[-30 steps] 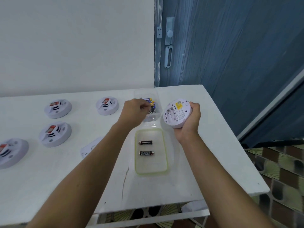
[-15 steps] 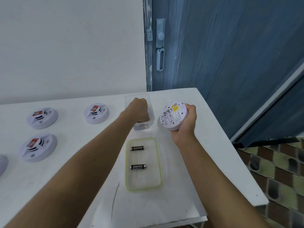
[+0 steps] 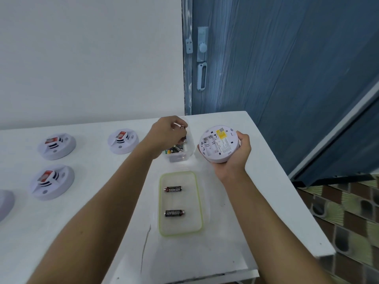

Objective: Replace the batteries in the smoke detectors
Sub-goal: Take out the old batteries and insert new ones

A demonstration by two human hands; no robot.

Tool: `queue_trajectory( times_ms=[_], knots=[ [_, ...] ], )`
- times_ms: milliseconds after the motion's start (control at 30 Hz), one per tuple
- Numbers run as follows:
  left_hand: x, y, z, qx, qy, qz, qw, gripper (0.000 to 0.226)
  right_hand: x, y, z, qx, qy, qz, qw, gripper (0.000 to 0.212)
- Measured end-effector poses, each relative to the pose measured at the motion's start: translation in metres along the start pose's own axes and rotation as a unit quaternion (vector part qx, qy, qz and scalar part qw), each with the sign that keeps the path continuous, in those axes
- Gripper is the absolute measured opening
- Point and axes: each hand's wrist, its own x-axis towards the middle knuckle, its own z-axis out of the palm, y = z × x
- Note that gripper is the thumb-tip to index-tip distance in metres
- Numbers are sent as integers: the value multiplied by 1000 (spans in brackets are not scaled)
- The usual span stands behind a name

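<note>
I see the white table (image 3: 92, 160) set against a plain white wall (image 3: 82, 58), with a blue wood-grain door (image 3: 287, 78) and its pale latch plate (image 3: 202, 58) at the far right corner. Patterned floor tiles (image 3: 348, 222) show past the table's right edge.

Three round white smoke detectors with red stickers sit face-up on the left: one far centre (image 3: 123, 141), one far left (image 3: 56, 146) and one nearer (image 3: 51, 182). A fourth is cut off by the frame's left edge (image 3: 5, 203).

Between my two forearms lies a clear rectangular lid with a green rim (image 3: 198, 201), holding two black batteries well apart. Both read EVEREADY (the nearer one (image 3: 174, 213) upside down to me, the farther one (image 3: 173, 189) upright).

My left hand (image 3: 167, 133) reaches into the clear plastic tub (image 3: 189, 140) and blocks much of its contents. Its fingertips pinch a small coppery-ended item (image 3: 182, 127), too blurred to name.

My right hand (image 3: 233, 158) wraps its fingers around the round white detector (image 3: 219, 143), held above the table just right of the tub. It is tilted back-side up, with its battery bay (image 3: 207, 144) uncovered. Its yellow label (image 3: 222, 135) and the fine print are too small to read.
</note>
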Motion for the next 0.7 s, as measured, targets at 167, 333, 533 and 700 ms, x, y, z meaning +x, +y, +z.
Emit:
queue_trajectory(
  times_ms=[167,333,533,700],
  knots=[
    [-28,4,8,-211,-59,22,976,28,-9,2,1,21,-34,11,999,39],
    [-53,7,16,-34,-44,111,992,35,-20,5,5,13,-52,19,998,42],
    [-70,9,21,80,1,173,982,9,-37,1,11,-15,-63,25,998,43],
    [-77,7,23,43,22,156,987,15,-46,4,18,-7,-65,29,997,41]
  ],
)
